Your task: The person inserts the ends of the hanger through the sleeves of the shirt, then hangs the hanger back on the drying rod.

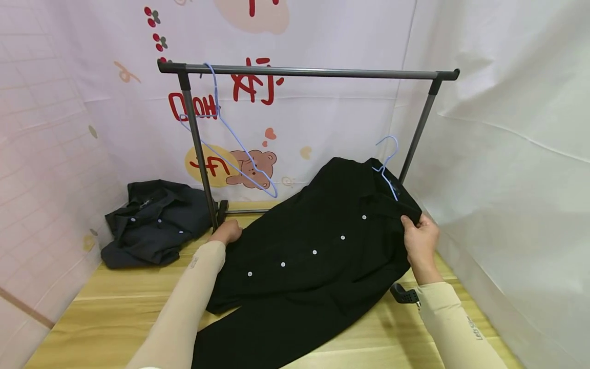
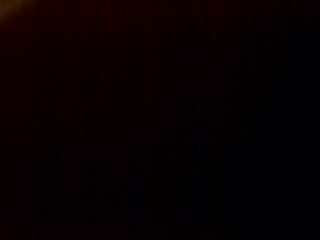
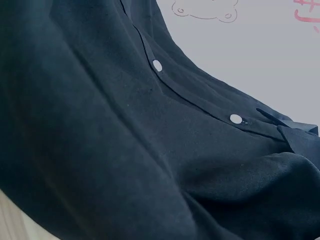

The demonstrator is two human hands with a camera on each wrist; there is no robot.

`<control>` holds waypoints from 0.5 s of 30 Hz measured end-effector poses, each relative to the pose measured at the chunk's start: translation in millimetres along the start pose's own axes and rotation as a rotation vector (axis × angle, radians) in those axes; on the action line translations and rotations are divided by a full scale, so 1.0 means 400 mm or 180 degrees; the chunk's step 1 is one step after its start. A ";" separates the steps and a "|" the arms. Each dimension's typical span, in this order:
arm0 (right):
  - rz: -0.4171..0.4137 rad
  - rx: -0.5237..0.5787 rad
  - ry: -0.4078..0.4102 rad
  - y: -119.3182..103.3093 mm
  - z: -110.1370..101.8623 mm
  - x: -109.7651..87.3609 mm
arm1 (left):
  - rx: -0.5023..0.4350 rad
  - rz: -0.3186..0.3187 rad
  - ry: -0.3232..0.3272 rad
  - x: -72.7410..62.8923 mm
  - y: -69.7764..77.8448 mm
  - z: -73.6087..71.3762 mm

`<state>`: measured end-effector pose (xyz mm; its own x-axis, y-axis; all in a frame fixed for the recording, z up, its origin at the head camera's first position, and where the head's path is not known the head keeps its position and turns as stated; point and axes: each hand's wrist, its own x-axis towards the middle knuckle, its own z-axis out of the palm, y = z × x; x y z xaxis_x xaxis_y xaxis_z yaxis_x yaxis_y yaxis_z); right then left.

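Observation:
A black button-up shirt (image 1: 304,230) with white buttons is spread slantwise in front of me, its collar up at the right. A light-blue wire hanger (image 1: 391,177) has its hook sticking out of the collar; its lower part is hidden in the cloth. My right hand (image 1: 421,238) pinches the shirt near the collar, thumb in front. At the shirt's left edge my left hand (image 1: 228,232) grips the cloth, fingers partly hidden. Dark cloth and the button placket (image 3: 195,105) fill much of the right wrist view. The left wrist view is almost black.
A grey metal rack (image 1: 313,72) stands behind the shirt. On its bar, at the left, hangs a bare blue hanger (image 1: 239,143). A folded dark shirt (image 1: 156,225) lies at the left on the wooden table (image 1: 106,307). Printed white cloth walls surround it.

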<state>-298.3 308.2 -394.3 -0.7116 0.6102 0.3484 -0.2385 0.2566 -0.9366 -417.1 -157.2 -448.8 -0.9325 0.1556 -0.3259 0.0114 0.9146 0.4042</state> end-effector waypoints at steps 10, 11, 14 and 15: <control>0.0099 -0.0131 -0.0013 -0.001 -0.005 -0.003 | -0.0297 -0.0128 0.0824 -0.011 0.020 -0.018; 0.0085 -0.0158 0.0012 -0.001 -0.005 -0.001 | -0.0451 -0.0120 0.1051 -0.011 0.026 -0.024; 0.0069 -0.0167 0.0082 -0.006 -0.007 0.000 | -0.0809 -0.0092 0.1731 -0.009 0.044 -0.050; 0.0061 -0.0160 0.0101 -0.008 -0.007 0.000 | -0.0884 -0.0076 0.1928 -0.009 0.049 -0.058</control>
<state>-295.8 309.3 -391.3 -0.6942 0.6386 0.3320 -0.1908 0.2815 -0.9404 -422.0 -148.6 -419.8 -0.9702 -0.1747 0.1677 -0.0295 0.7725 0.6343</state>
